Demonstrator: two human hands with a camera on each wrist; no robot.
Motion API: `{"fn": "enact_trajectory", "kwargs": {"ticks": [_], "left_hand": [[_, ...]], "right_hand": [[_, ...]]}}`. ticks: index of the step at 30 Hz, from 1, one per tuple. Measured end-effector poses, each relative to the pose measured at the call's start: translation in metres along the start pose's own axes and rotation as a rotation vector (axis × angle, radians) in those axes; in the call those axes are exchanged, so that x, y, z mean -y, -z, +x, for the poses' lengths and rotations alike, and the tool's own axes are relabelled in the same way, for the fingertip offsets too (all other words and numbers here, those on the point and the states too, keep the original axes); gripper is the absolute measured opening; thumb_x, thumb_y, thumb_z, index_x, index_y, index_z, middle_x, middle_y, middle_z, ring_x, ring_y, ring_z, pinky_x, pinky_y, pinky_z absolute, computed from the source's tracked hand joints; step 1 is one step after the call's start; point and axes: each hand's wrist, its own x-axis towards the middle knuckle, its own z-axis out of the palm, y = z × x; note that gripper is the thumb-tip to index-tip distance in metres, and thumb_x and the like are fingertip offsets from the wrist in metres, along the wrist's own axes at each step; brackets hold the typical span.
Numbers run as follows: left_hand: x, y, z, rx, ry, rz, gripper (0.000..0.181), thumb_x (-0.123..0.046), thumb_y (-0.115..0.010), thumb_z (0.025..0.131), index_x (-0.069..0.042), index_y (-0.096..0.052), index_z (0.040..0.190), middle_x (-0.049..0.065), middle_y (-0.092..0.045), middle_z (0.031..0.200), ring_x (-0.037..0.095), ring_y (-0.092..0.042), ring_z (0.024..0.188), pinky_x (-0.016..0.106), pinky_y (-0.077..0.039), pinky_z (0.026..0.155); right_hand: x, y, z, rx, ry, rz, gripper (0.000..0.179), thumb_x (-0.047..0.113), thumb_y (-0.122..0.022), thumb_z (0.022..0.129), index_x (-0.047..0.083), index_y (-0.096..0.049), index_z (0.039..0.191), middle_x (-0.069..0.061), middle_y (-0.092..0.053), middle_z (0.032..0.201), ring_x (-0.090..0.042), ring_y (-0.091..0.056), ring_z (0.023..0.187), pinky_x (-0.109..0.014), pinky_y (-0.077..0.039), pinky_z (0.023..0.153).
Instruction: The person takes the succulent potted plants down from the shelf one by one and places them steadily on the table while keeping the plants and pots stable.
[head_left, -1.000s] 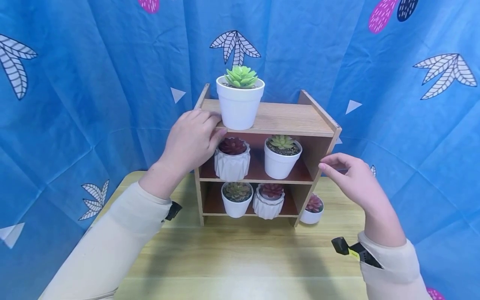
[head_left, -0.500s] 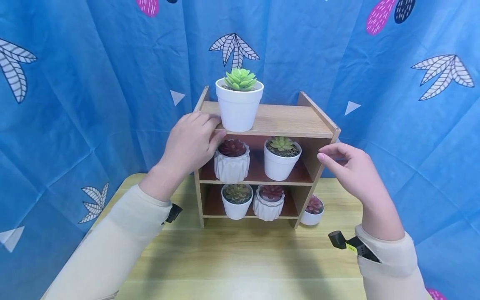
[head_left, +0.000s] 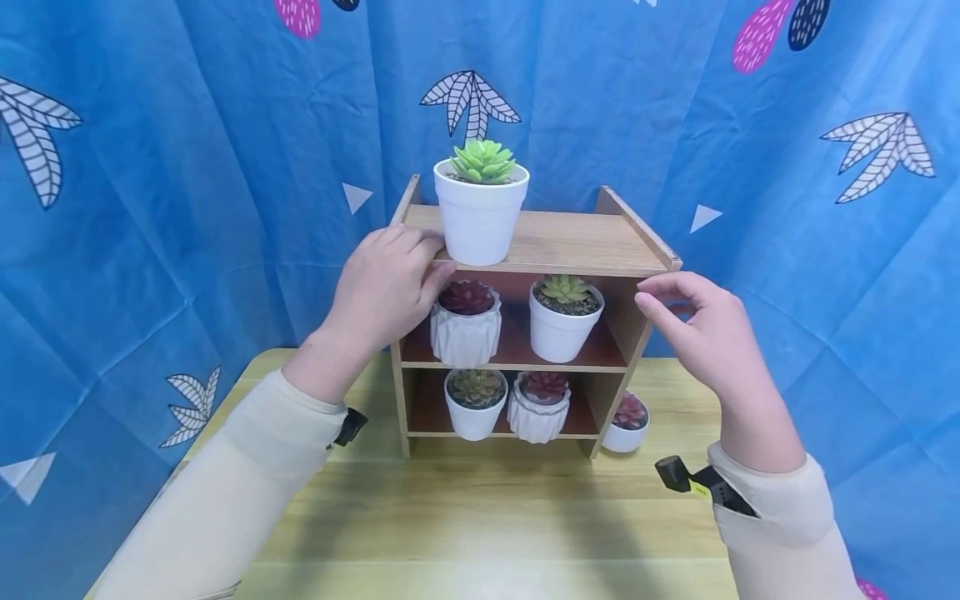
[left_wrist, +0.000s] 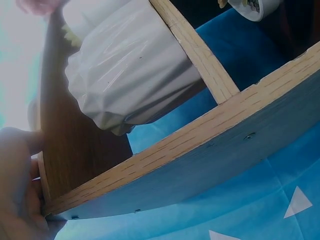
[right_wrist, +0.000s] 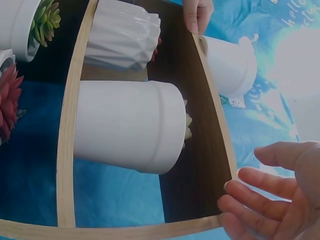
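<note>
A small wooden shelf (head_left: 516,367) stands on the table, holding potted succulents. Fingers above and thumb below, my left hand (head_left: 386,283) grips the left front edge of its top board (head_left: 585,242). Right beside those fingers, a white pot (head_left: 480,218) with a bright green succulent (head_left: 483,162) sits on that board. My right hand (head_left: 701,333) is at the shelf's upper right corner, its fingers loosely bent and holding nothing. In the right wrist view the fingertips (right_wrist: 231,186) lie close to the board's edge; whether they touch it I cannot tell.
On the middle level are a ridged pot (head_left: 465,333) with a dark red succulent and a smooth pot (head_left: 564,329). Below stand another smooth pot (head_left: 474,417) and a ridged one (head_left: 537,419). A pot (head_left: 624,435) stands on the table (head_left: 480,517) right of the shelf. Blue curtain (head_left: 285,167) hangs behind.
My right hand has risen a little toward the shelf's upper right corner. The left hand keeps its grip on the top board, and the pots have stayed in place.
</note>
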Motion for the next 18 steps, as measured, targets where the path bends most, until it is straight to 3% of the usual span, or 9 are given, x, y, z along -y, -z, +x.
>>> {"fn": "enact_trajectory", "kwargs": {"ticks": [3, 7, 18], "left_hand": [[0.0, 0.0, 0.0, 0.0, -0.001, 0.003, 0.038, -0.039, -0.059, 0.1, -0.007, -0.068, 0.118, 0.01, -0.069, 0.118, 0.029, -0.06, 0.115, 0.046, -0.044, 0.105], [0.0, 0.0, 0.0, -0.003, -0.004, 0.004, 0.038, -0.039, -0.059, 0.1, -0.007, -0.068, 0.118, 0.01, -0.07, 0.118, 0.029, -0.06, 0.115, 0.046, -0.044, 0.105], [0.0, 0.001, 0.0, -0.012, -0.014, -0.003, 0.037, -0.038, -0.06, 0.1, -0.006, -0.069, 0.116, 0.011, -0.07, 0.118, 0.029, -0.061, 0.114, 0.046, -0.045, 0.103]], "right_hand": [[0.003, -0.001, 0.003, -0.034, 0.029, 0.008, 0.032, 0.031, -0.065, 0.098, 0.009, -0.069, 0.12, -0.011, -0.069, 0.113, -0.029, -0.065, 0.099, -0.015, -0.045, 0.077], [0.006, -0.005, 0.007, -0.092, 0.08, -0.002, 0.029, 0.027, -0.067, 0.097, 0.008, -0.071, 0.119, -0.01, -0.07, 0.111, -0.027, -0.065, 0.1, -0.009, -0.041, 0.083], [0.011, -0.015, 0.017, -0.245, 0.187, -0.02, 0.022, 0.018, -0.067, 0.095, 0.005, -0.074, 0.111, -0.011, -0.071, 0.099, -0.021, -0.06, 0.087, -0.017, -0.04, 0.074]]}}
